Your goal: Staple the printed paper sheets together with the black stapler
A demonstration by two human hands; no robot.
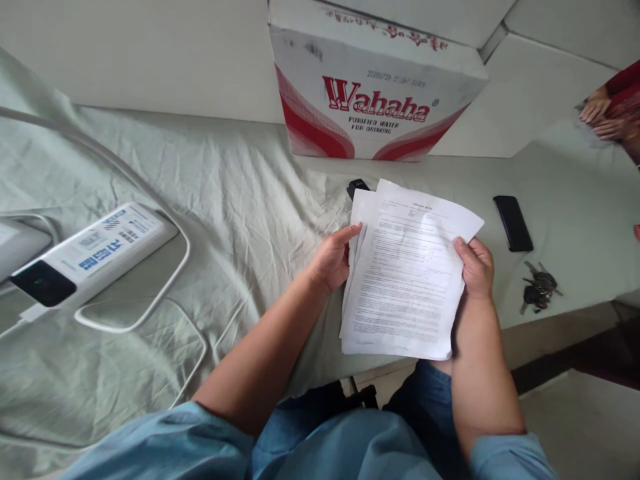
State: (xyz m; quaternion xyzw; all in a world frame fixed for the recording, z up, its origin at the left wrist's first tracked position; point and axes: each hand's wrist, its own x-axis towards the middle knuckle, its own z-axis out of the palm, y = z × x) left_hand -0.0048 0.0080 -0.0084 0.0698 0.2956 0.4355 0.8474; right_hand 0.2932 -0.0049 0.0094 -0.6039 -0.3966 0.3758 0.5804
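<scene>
A small stack of printed paper sheets (pixel 407 280) is held up between my two hands, over the near edge of the cloth-covered table. My left hand (pixel 336 257) pinches the left edge, thumb on top. On the opposite side my right hand (pixel 475 267) grips the right edge, its thumb pressed on the front sheet. The top sheet bears dense lines of text, too small to read, and its upper right corner bends outward. At least one more sheet sticks out behind it on the left. Partly hidden behind the papers' top is a small black object (pixel 358 187).
A Wahaba-printed water carton (pixel 380 100) stands at the back. To the right lie a black phone (pixel 513 223) and a bunch of keys (pixel 541 288). A white power bank (pixel 95 253) and looping white cable (pixel 185 250) occupy the left. Another person's hands (pixel 603 117) show at far right.
</scene>
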